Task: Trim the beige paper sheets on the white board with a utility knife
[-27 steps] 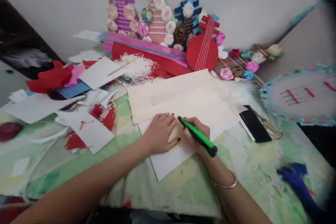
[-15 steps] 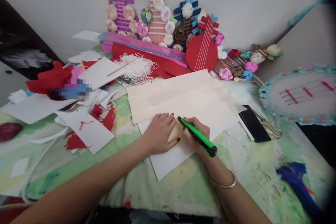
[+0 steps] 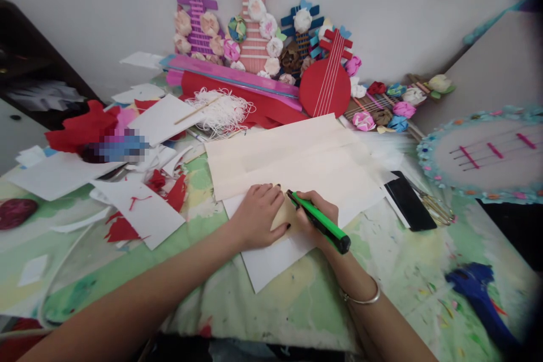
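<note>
Flat on the papers, my left hand [image 3: 259, 216] presses down with its fingers spread and its thumb apart. A green and black cutter-like tool [image 3: 324, 219] is gripped in my right hand [image 3: 318, 215], its dark tip pointing up and left, close to my left fingers. Beneath both hands lie a cream sheet [image 3: 292, 153] and a white sheet [image 3: 269, 266] that sticks out toward the front. A small cream piece [image 3: 281, 216] shows between the hands. The tool's contact with the paper is too small to make out.
Paper scraps [image 3: 142, 206] cover the left side. White string [image 3: 224, 110] and a red paper instrument [image 3: 326, 86] are behind the sheets. On the right are a black phone-like object [image 3: 410, 201], gold-handled scissors [image 3: 436, 207] and a blue glue gun [image 3: 477, 288].
</note>
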Tool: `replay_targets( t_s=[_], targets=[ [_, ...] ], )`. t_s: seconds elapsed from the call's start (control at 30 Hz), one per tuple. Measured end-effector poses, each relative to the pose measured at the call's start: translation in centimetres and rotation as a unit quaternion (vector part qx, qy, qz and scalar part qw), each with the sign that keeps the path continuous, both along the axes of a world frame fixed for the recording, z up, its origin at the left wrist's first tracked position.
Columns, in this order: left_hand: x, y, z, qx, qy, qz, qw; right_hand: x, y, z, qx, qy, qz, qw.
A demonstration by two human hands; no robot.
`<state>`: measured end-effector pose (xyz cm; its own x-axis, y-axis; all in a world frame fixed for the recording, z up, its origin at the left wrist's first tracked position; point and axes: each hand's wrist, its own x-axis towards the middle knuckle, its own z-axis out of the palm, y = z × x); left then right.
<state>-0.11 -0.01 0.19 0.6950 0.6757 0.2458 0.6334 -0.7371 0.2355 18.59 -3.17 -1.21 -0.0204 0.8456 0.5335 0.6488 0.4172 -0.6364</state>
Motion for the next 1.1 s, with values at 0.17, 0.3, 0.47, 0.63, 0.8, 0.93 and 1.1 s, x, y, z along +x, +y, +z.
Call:
replay_targets(
  t_s=[0.17,0.3,0.47,0.63,0.8,0.93,1.1],
  targets=[
    [0.03,0.04,0.09,0.0,0.0,0.001,1.0,0.03,-0.12,0.2,0.003,-0.003,-0.005,1.0],
    [-0.03,0.01,0.08,0.0,-0.001,0.001,1.0,-0.01,-0.12,0.33,0.004,-0.003,-0.006,1.0],
    [-0.03,0.01,-0.03,0.0,-0.002,0.002,1.0,0.0,-0.13,0.3,0.004,-0.002,-0.003,1.0],
    [-0.03,0.02,-0.04,0.0,-0.004,0.002,1.0,0.02,-0.28,0.55,0.006,-0.003,-0.008,1.0],
    [0.03,0.04,0.03,-0.003,-0.005,-0.001,1.0,-0.04,-0.16,0.76,0.003,-0.006,-0.003,1.0],
    [0.04,0.02,0.08,-0.004,-0.005,0.002,1.0,-0.01,-0.29,0.83,0.003,-0.006,-0.003,1.0],
    [0.0,-0.04,0.16,-0.003,-0.002,0.002,1.0,0.03,-0.46,0.82,0.007,-0.001,-0.008,1.0]
  ],
)
